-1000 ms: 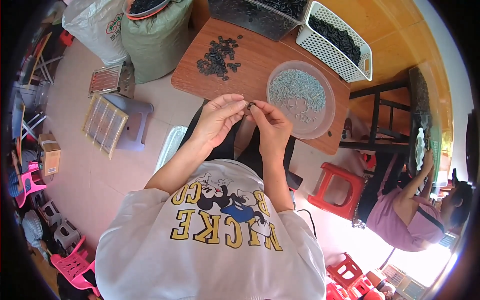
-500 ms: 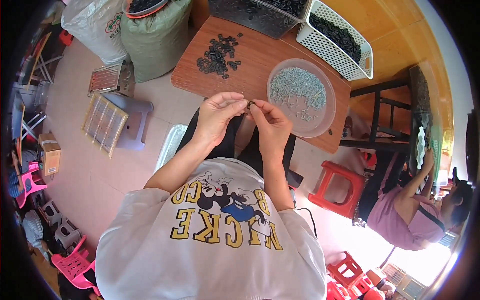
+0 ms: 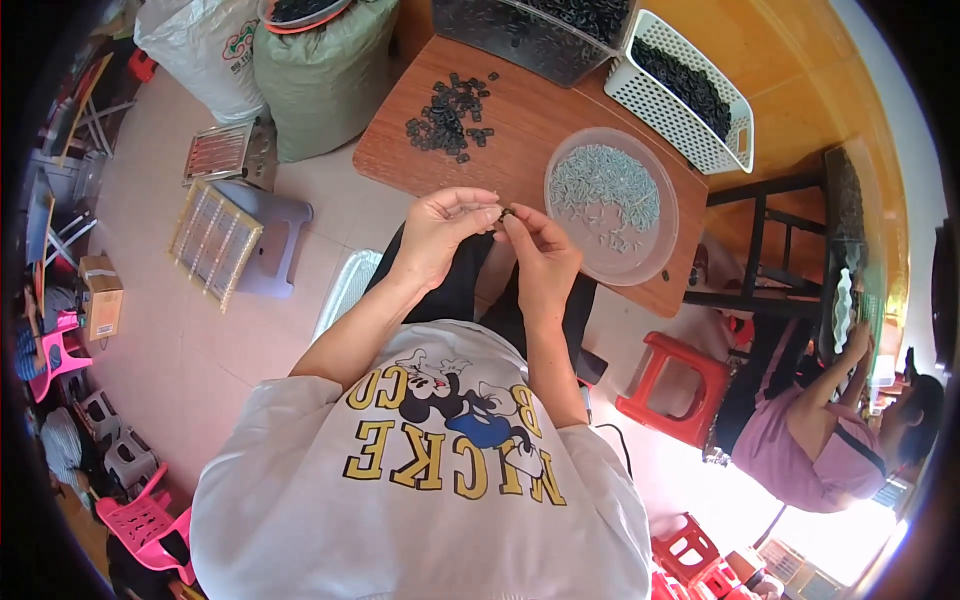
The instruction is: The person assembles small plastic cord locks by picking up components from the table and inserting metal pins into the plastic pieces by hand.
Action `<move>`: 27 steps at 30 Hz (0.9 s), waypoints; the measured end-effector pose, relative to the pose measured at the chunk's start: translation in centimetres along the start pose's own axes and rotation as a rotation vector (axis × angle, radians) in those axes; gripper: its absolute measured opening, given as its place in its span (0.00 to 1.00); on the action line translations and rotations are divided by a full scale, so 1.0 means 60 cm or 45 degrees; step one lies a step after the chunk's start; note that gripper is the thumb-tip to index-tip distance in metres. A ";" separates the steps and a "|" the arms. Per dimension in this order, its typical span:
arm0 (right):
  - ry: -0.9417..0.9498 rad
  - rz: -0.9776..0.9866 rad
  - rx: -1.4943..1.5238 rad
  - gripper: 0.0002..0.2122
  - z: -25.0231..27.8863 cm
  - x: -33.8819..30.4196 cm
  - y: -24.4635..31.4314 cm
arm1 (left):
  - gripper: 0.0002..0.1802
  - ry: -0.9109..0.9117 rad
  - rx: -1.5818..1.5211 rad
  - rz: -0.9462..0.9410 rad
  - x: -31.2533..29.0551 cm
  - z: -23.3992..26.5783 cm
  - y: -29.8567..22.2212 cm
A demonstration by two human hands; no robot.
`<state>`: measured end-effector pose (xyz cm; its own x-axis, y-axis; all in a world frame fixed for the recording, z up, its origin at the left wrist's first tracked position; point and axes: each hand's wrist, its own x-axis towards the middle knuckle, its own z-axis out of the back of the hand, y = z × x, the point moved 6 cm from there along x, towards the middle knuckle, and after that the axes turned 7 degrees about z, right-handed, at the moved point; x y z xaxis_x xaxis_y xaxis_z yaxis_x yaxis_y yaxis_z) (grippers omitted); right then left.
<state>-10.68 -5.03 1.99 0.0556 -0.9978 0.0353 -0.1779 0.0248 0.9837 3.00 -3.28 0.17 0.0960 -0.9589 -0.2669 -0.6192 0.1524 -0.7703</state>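
Note:
My left hand (image 3: 440, 235) and my right hand (image 3: 540, 255) meet fingertip to fingertip at the near edge of a low wooden table (image 3: 520, 130). Between the fingertips sits a small dark part (image 3: 506, 213), pinched from both sides; its shape is too small to tell. Just right of my hands a round clear bowl (image 3: 612, 205) holds several small pale pieces. A loose heap of small black parts (image 3: 450, 115) lies on the table's far left.
A white slotted basket (image 3: 685, 90) and a dark tray (image 3: 535, 30) of black parts stand at the table's far side. Two filled sacks (image 3: 320, 70) stand left. A grey stool (image 3: 270, 235) carries a wire rack. A red stool (image 3: 675, 385) and a seated person (image 3: 820, 430) are at right.

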 end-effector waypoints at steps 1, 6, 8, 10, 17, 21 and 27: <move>0.008 0.001 0.002 0.06 0.000 0.001 -0.004 | 0.11 0.022 -0.001 0.013 0.001 0.000 -0.001; 0.050 0.040 -0.058 0.06 0.001 0.004 -0.007 | 0.13 -0.010 -0.004 0.046 0.003 0.009 0.007; 0.062 0.046 -0.084 0.06 0.000 0.003 -0.005 | 0.14 -0.017 0.017 0.056 0.002 0.013 0.013; 0.067 0.055 -0.113 0.06 0.001 0.004 -0.001 | 0.14 -0.015 0.024 0.059 0.004 0.014 0.012; 0.080 0.073 -0.161 0.06 -0.003 0.003 -0.001 | 0.14 -0.024 0.019 0.096 0.002 0.015 0.010; 0.065 0.075 -0.194 0.06 0.001 0.001 -0.003 | 0.14 -0.021 0.021 0.062 0.006 0.018 0.015; 0.081 -0.128 -0.068 0.06 0.003 -0.001 -0.012 | 0.15 0.052 0.026 0.036 0.001 0.012 0.005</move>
<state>-10.76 -4.99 1.25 0.1334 -0.9896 -0.0543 -0.1161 -0.0701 0.9908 3.40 -3.11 -0.50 0.0464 -0.9632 -0.2647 -0.6049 0.1838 -0.7748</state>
